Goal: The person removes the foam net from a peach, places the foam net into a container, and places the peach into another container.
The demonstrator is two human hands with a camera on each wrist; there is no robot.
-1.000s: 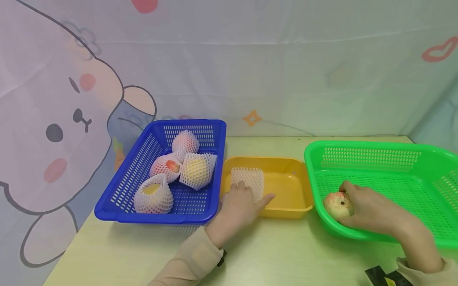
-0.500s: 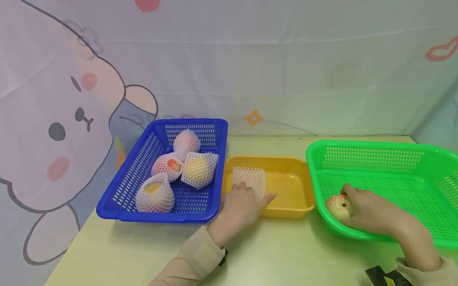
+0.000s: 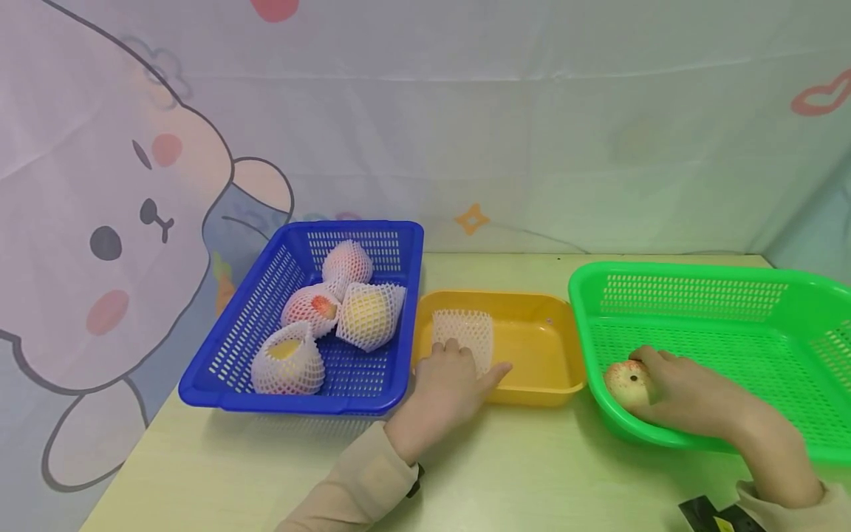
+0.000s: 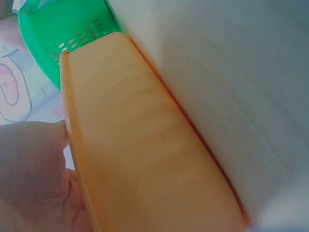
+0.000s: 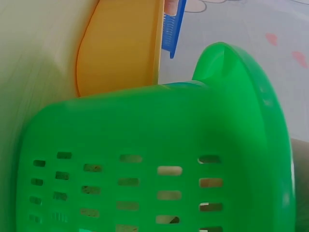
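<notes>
My left hand (image 3: 448,380) reaches over the front rim of the yellow tray (image 3: 532,395). Its fingers lie at the lower part of a white foam net sleeve (image 3: 468,329), with the tips hidden, and the thumb sticks out straight to the right. The left wrist view shows the palm side of the left hand (image 4: 36,179) against the tray's rim. Inside the green basket (image 3: 685,332), at its near left corner, my right hand (image 3: 691,391) grips a round yellow fruit with red speckles (image 3: 625,383); a dark spot marks its side.
On the left stands a blue basket (image 3: 299,404) with several fruits (image 3: 368,316) wrapped in white foam nets. The three containers stand side by side on a pale wooden table (image 3: 518,473). Behind hangs a printed cloth (image 3: 492,133). The green basket's perforated wall (image 5: 145,145) fills the right wrist view.
The head view has shifted slightly. Both hands stay in place, and the fruit in the right hand turns a little, its dark spot moving slightly left.
</notes>
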